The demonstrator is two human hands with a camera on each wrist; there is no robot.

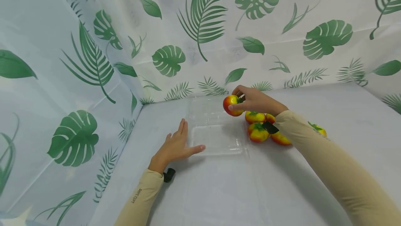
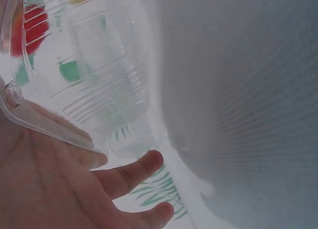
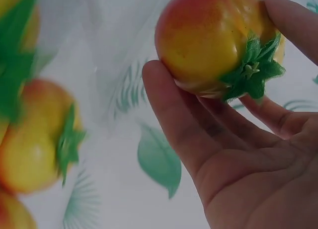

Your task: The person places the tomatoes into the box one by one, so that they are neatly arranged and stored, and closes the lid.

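Backdrop: white cloth, printed with green leaves, is hanging beyond the box and to its left.
Surface: pale table is supporting the box and stretching to its right.
Box, one, clear plastic: is lying flat, the long axis of its near section running left to right.
Fruit, one, red and yellow: is being held up at the box's far right corner. Its form is looking squat and round, with little long axis to read; its green leafy top is pointing right, toward the palm, while its red side is facing left.
Right hand: is pinching the fruit between thumb and fingers, parted to its width.
Left hand: is lying at the box's left edge, gripping nothing, fingers straight, thumb spread wide; whether it is touching the box is hard to tell.
More fruits: are clustering just right of the box, one showing farther right, partly behind a sleeve.
Sleeves, two, beige: are covering both arms.
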